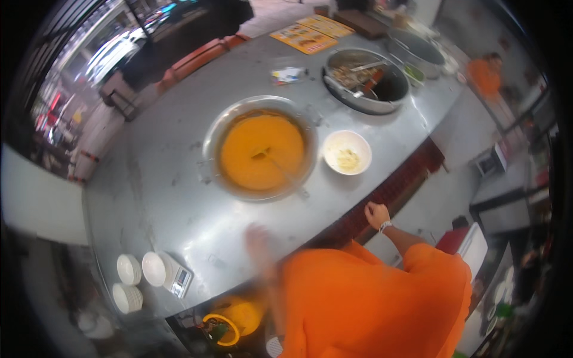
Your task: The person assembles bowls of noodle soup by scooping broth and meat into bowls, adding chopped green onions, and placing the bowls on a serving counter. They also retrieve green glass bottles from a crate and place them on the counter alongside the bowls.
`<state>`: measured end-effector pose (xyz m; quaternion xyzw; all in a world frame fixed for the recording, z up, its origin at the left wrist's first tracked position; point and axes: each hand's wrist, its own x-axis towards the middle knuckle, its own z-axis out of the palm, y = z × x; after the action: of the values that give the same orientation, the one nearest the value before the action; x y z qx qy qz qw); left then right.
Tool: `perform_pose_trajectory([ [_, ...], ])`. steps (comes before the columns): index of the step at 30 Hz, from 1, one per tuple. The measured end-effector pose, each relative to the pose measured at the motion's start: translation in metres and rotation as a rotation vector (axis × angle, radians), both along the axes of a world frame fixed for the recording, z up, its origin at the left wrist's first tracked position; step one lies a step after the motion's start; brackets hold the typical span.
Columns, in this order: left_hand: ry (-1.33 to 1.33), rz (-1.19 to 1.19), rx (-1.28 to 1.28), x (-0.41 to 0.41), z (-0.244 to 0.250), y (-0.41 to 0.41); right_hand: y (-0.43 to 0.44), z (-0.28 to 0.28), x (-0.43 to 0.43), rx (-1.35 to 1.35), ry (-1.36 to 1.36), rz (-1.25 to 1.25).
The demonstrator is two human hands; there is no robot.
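My left hand point(258, 239) is a blur low over the steel counter, near its front edge. Whether its fingers are apart cannot be made out. Just past the edge, my right hand point(378, 215) is curled with nothing visible in it, a bracelet on the wrist. Ahead of both hands, a large metal pot point(214, 147) contains orange liquid point(250, 172). A ladle point(286, 173) rests in the liquid, its handle over the near rim. Right of the pot, a white bowl point(333, 145) contains a small heap of pale, shredded-looking food point(348, 160).
A second pot point(329, 85) with dark food and utensils sits farther right. At left, white bowls point(127, 297) are stacked beside a digital scale point(181, 279) bearing another bowl stack point(155, 268). Below the counter is a yellow bin point(244, 315). Another person point(483, 76) is at far right.
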<state>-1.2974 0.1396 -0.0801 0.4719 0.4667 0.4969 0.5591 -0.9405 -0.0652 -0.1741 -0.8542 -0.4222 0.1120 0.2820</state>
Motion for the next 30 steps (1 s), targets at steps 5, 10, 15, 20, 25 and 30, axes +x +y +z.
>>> perform_pose_trajectory([
  [5, 0.09, -1.209, -0.353, 0.145, -0.03, -0.071, -0.046, -0.04, 0.078, -0.028, 0.35, -0.351],
  [10, 0.02, -1.21, -0.813, 0.24, -0.011, -0.073, -0.143, -0.1, 0.131, -0.635, 0.931, -0.041],
  [15, 0.013, -1.375, -0.474, 0.363, 0.057, -0.025, -0.255, -0.07, 0.202, -0.502, 0.851, -0.385],
  [20, 0.194, -1.09, -0.133, 0.492, 0.093, 0.023, -0.285, -0.043, 0.337, -0.21, 0.68, -0.661],
  [25, 0.219, -0.909, -0.101, 0.599, 0.088, 0.04, -0.195, 0.03, 0.478, 0.04, 0.587, -0.534],
  [30, 0.411, -0.757, 0.257, 0.765, 0.053, 0.056, -0.106, 0.053, 0.592, 0.12, 0.435, -0.191],
])
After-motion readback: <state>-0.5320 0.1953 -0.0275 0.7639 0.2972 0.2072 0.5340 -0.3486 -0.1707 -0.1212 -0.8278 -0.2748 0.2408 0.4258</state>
